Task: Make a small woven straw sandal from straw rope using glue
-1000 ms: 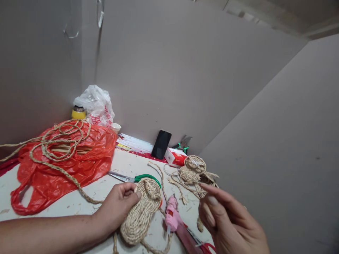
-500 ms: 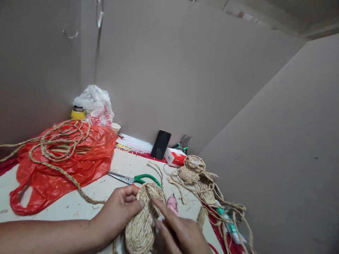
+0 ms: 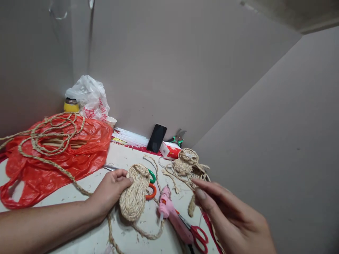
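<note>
My left hand (image 3: 109, 194) is closed on a small braided straw slipper (image 3: 134, 201), thumb on top at its left edge. The slipper has a coiled sole and a folded band at its far end, and a braided straw cord trails beneath it. Away to the right, my right hand (image 3: 233, 218) is raised, its index finger and thumb stretched out with a slight gap, and nothing shows between them. A pink glue gun (image 3: 169, 211) lies between the hands. Beside it are red-handled scissors (image 3: 198, 238). Green-and-orange-handled scissors (image 3: 151, 190) lie partly hidden behind the slipper.
A red plastic bag (image 3: 87, 141) with coiled straw braid (image 3: 53, 162) covers the table's left. Along the back are a white bag (image 3: 91, 95), a yellow-bodied jar (image 3: 71, 106), a phone (image 3: 156, 138), a red-white box (image 3: 171, 151) and pliers (image 3: 178, 137). More woven straw pieces (image 3: 185, 161) lie right.
My right hand has left the slipper and moved right. My left hand still holds the slipper, shifted slightly left. The glue gun and red-handled scissors have come into fuller view.
</note>
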Available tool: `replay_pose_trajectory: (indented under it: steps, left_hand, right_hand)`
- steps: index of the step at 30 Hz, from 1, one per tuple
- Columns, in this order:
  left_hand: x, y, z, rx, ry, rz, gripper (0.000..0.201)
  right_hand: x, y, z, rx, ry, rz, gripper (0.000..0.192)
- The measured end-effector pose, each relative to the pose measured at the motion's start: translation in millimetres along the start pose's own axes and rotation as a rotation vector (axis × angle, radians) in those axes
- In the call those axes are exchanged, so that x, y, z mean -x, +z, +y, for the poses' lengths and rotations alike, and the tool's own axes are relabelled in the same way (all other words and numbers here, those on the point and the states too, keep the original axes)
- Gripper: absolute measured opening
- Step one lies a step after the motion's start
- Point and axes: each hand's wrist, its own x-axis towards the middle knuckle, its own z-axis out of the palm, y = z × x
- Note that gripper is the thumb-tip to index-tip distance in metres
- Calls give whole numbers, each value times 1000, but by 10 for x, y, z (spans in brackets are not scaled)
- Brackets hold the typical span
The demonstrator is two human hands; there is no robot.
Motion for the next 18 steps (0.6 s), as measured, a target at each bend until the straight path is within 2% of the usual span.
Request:
replay_pose_trajectory:
  steps: [3,6,8,12,15,18]
  left_hand:
    - [-18,-6,25,-10,9,35,27]
    - [-26,-3,46,-17,22,68,28]
    - [-29,-2,57,-16,25,76,29]
    - [-33,-8,63,-2,34,70,27]
    - [-41,-22,69,17,42,64,25]
    - [-69,-46,99,40,63,89,25]
  right_hand:
    - [-108,-9,18,-82,85,-44,13]
    - [-228,-3,42,-170,248,-122,20]
    - [-292,-10,82,-173,291,-108,25]
    - [-353,-2,301,-35,265,-63,32]
    - [-362,87,557,130,221,-236,34]
    - [-382,251,769,211,192,-342,28]
